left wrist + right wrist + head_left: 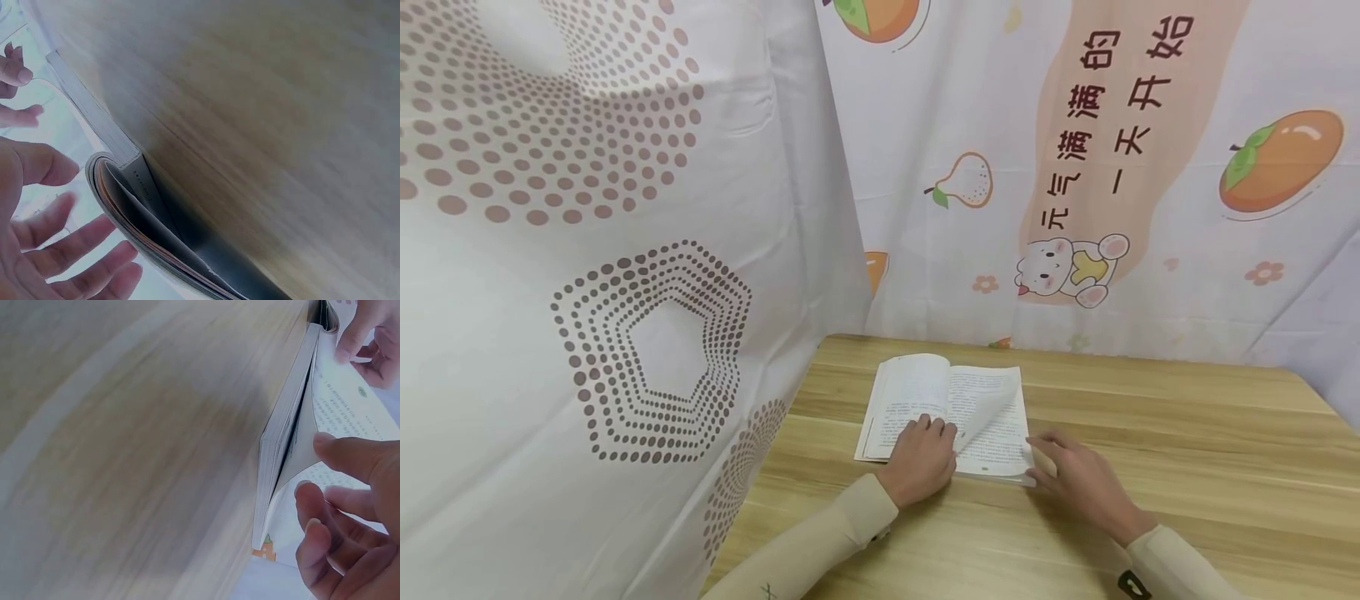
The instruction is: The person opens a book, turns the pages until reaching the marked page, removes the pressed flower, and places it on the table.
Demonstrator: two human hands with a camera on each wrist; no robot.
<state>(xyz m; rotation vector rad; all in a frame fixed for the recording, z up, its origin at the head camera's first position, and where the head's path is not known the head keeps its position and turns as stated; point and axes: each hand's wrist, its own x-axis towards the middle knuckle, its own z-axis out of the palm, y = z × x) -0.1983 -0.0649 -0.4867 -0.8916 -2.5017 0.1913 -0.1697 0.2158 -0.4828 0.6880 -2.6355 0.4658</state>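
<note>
An open paperback book (910, 387) lies on the wooden table, printed pages facing up. One loose leaf (992, 408) arches over the right-hand page. My left hand (921, 458) rests on the lower part of the book near the spine, fingers spread and loosely bent in the left wrist view. My right hand (1078, 479) is at the book's lower right corner. In the right wrist view its thumb (350, 453) lies on a page (303, 447) whose edge is lifted from the stack, with the curled forefinger (309, 500) close beside that edge.
The wooden table (1180, 433) extends to the right and toward me. A white dotted curtain (775, 208) hangs along the left, and a fruit-printed curtain (940, 275) hangs behind the table's far edge.
</note>
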